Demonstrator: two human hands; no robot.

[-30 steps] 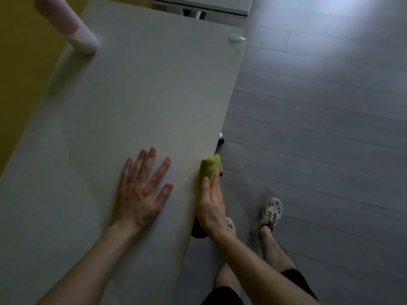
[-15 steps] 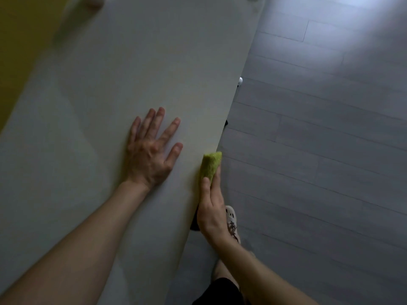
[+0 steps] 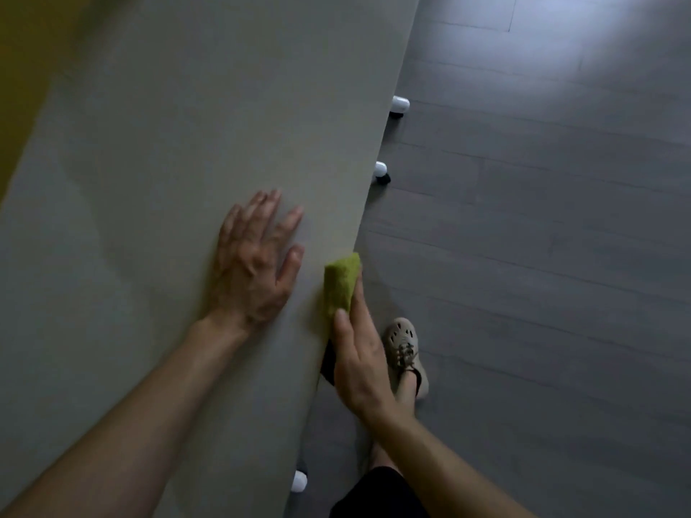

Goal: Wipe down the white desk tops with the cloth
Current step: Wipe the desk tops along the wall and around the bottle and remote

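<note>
A long white desk top fills the left and middle of the head view. My left hand lies flat on it, palm down and fingers spread, close to the right edge. Just to its right, my right hand holds a folded green cloth against the desk's right edge, thumb on top of the cloth and fingers wrapped over the side. The underside of the cloth and the fingers below the edge are hidden.
Grey plank floor runs along the right. White desk feet on dark casters stick out from under the edge, another foot shows near the bottom. My shoe stands beside the desk. A yellow wall borders the left.
The view has shifted along the desk; the pink-and-white object at the far end has left the view. Both hands stay together at the right edge, the cloth sliding along it.
</note>
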